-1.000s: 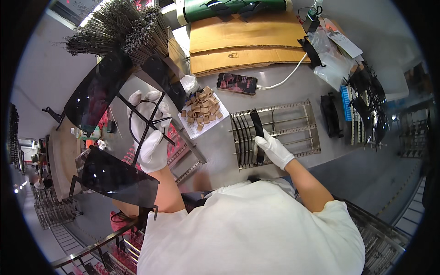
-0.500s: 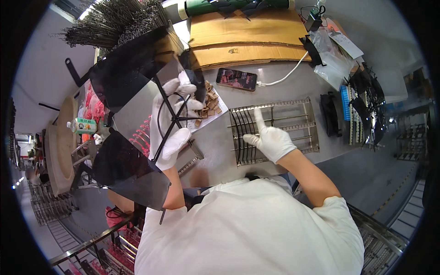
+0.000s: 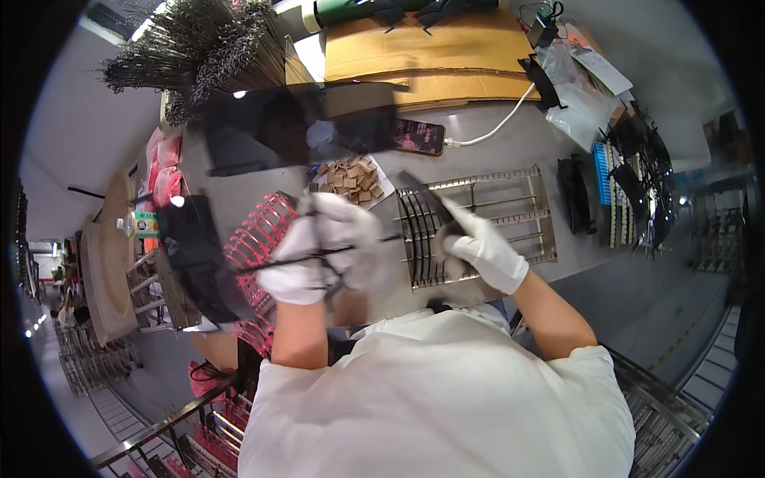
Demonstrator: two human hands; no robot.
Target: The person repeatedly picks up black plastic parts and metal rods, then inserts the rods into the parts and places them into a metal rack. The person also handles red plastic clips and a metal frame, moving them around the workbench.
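My left hand [image 3: 307, 259], in a white glove and blurred by motion, is closed on a thin black rod frame [image 3: 351, 249]. Around it hang dark see-through curved panels [image 3: 259, 131], which seem attached to the frame; another dark panel [image 3: 195, 259] is at its left. My right hand [image 3: 490, 253], gloved too, pinches a dark curved strip [image 3: 434, 201] near its lower end. That strip is raised and tilted over the left part of a metal rack [image 3: 514, 215], where several similar strips [image 3: 414, 227] stand in a row.
Small brown blocks [image 3: 351, 179] are heaped on white paper beyond my left hand. A phone [image 3: 420, 137] with a white cable lies near cardboard [image 3: 430, 60]. Pink-tipped racks [image 3: 263, 231] stand at left, a wire bundle [image 3: 211, 56] behind. Black parts [image 3: 637, 175] crowd the right.
My right hand has taken a dark curved strip from the rack and moved slightly nearer to me. The frame in my left hand has turned and come lower, its panels swinging round.
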